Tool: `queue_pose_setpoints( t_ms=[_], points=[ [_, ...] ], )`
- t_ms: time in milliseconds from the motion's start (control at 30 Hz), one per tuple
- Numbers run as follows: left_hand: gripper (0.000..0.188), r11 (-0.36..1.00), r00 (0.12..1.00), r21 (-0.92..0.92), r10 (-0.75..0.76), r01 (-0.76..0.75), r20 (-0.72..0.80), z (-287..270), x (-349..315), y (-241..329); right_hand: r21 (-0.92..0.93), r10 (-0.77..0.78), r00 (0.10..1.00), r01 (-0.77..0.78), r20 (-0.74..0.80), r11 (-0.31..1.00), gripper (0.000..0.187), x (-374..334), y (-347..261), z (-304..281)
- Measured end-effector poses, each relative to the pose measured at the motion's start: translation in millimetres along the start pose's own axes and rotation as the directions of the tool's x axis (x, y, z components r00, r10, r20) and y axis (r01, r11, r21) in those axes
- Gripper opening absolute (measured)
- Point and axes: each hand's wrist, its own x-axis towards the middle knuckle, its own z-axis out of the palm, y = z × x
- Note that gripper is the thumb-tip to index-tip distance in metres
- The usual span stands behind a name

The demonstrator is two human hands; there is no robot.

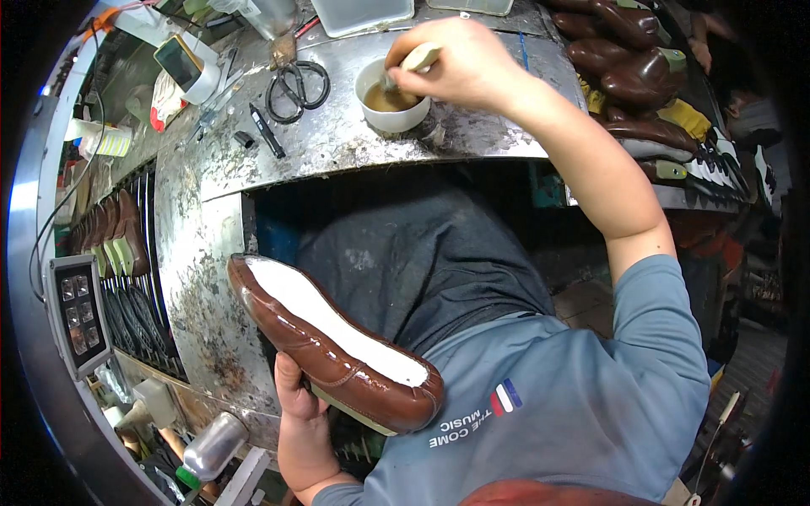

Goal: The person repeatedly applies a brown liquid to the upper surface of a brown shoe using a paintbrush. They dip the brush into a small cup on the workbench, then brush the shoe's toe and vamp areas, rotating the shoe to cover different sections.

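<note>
My left hand (297, 390) grips a brown leather shoe (325, 358) from below and holds it tilted in front of my body. Its underside faces up and bears a long white sole piece (325, 316); wet-looking shiny patches show along the leather edge. Over the worktable, my right hand (462, 63) is closed round the pale handle of a brush (422, 57). The brush's lower end dips into a white bowl (396, 121) of yellowish-brown liquid, and its tip is partly hidden.
Black-handled scissors (297, 91) and a black marker (267, 131) lie left of the bowl. Brown shoes (641, 76) are piled at the right; more stand on a rack (118, 228) at the left. Clear plastic tubs (363, 15) line the back, and a bottle (215, 447) lies lower left.
</note>
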Motion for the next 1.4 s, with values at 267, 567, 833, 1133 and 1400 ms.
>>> queue_pose_setpoints(
  t_ms=[267,567,833,1133,1400],
  points=[
    [0.07,0.999,1.0,0.03,-0.026,0.026,-0.006,2.3,4.0,5.9,0.068,0.074,0.993,-0.08,0.09,0.994,0.024,-13.0,1.9,-8.0],
    [0.071,0.998,0.998,0.048,-0.039,0.041,-0.049,6.8,3.5,7.6,0.883,-0.355,0.934,0.13,0.043,0.45,0.019,-35.2,-82.9,-39.8],
    [0.075,0.982,0.996,0.182,-0.027,0.042,-0.084,13.9,7.2,8.1,0.878,-0.45,0.884,0.312,-0.128,0.363,0.011,-39.7,-120.1,-30.8],
    [0.067,0.984,1.0,-0.176,-0.02,0.021,0.01,-1.4,9.5,-1.7,0.982,-0.323,0.942,0.138,-0.089,0.131,0.01,-54.2,-131.5,-47.3],
    [0.08,0.636,0.991,-0.77,-0.128,0.054,-0.036,28.1,18.7,-31.0,0.948,-0.579,0.814,0.219,-0.048,0.23,0.013,-35.3,-124.5,-70.2]
  ],
)
